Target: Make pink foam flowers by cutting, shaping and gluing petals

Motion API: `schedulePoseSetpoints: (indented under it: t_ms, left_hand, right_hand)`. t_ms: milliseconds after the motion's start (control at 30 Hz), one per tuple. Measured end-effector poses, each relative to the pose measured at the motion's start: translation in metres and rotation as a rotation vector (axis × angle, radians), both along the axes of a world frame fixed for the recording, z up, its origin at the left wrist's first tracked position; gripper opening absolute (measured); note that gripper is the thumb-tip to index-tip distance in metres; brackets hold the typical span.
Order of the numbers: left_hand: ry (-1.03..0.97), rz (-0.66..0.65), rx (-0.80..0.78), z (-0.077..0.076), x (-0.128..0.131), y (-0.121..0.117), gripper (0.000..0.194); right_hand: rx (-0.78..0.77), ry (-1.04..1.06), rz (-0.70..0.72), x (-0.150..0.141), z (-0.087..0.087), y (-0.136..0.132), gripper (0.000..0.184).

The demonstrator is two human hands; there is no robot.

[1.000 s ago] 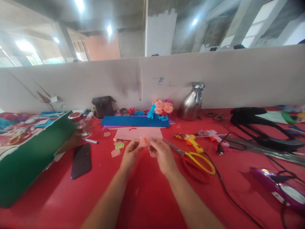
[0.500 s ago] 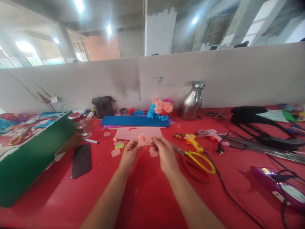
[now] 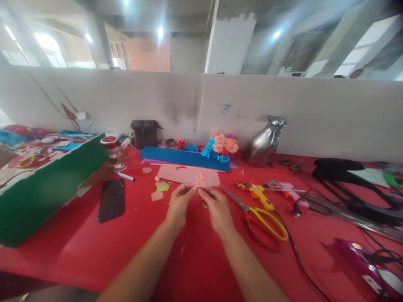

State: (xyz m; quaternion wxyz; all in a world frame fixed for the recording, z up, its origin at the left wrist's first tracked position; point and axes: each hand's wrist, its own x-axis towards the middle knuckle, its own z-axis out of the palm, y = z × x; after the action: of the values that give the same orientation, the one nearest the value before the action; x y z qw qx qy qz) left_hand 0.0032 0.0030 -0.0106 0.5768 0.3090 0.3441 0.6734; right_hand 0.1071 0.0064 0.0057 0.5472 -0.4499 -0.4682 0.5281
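A small peach craft flower stands upright between my fingertips, over the red tabletop. My left hand is closed in a pinch at the flower's lower left. From the other side my right hand pinches its base, with the fingertips of both hands nearly touching. Just beyond lies a pale pink sheet. Loose peach petal pieces and a green scrap lie left of my hands. Scissors with yellow and red handles rest open on the right.
A yellow glue gun and cord lie right. Behind are blue sheets, finished flowers and a steel flask. A phone, marker, glass jar and green board stand or lie left.
My hands have come closer together, with the right fingertips now at the flower's base. The flower shows more above my fingers. The camera view has turned slightly left and tilted.
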Motion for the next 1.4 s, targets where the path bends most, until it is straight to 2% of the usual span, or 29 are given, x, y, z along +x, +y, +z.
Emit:
schedulePoseSetpoints:
  t_ms: [233,367,533,1033,1133,1267,1400]
  left_hand:
    - [0.005,0.065,-0.038,0.005,-0.002,-0.002,0.017]
    - [0.041,0.031,-0.066,0.008,-0.003,-0.004,0.021]
    - [0.025,0.034,-0.076,0.011,-0.004,-0.005,0.021]
    - [0.095,0.033,-0.047,0.012,-0.009,-0.002,0.014]
    - [0.133,0.047,-0.027,0.008,-0.009,-0.001,0.012]
    - [0.28,0.141,0.028,0.005,-0.009,0.0,0.009]
    - [0.482,0.272,0.106,0.008,-0.006,-0.005,0.007]
  right_hand:
    - [0.013,0.052,0.062,0.0,-0.004,0.001,0.025]
    - [0.015,0.119,0.135,0.0,-0.005,0.003,0.022]
    - [-0.011,0.162,0.141,0.0,-0.008,0.004,0.022]
    - [0.018,0.062,0.139,0.002,-0.008,0.005,0.027]
    - [0.027,-0.012,0.098,0.002,-0.007,0.004,0.025]
    - [0.07,-0.135,0.02,0.001,-0.007,0.002,0.025]
    - [0.107,-0.164,-0.023,0.001,-0.012,0.002,0.026]
